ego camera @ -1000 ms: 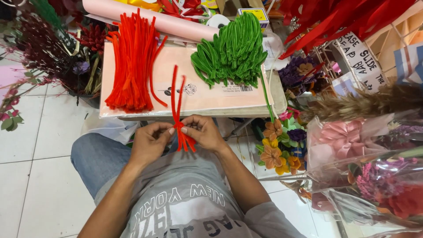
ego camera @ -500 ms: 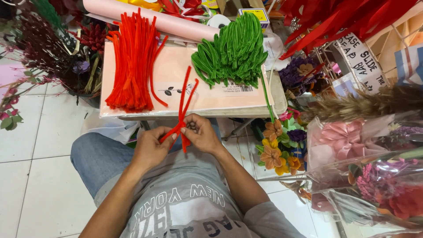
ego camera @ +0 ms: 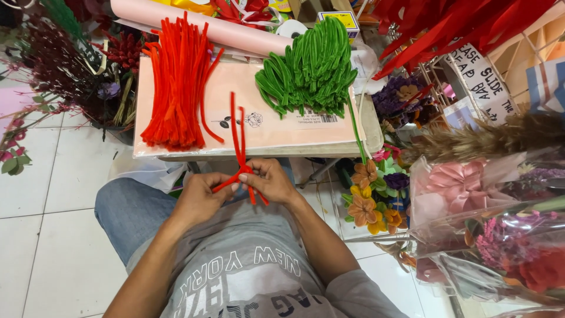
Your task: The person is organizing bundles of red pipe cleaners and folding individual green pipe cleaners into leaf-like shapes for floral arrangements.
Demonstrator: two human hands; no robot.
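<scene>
From the head view, the left hand and right hand meet just below the counter, both pinched shut on red pipe cleaners crossed at a knot. This looks like the twisting step; the next move likely calls for a firm pinch at the crossing. On the counter lie 2 heaps: red stems left, green stems right, on a pink sheet bearing a small white label. Beyond it lies a pink roll. A white sign hangs right of the counter, possibly on a rack.
</scene>
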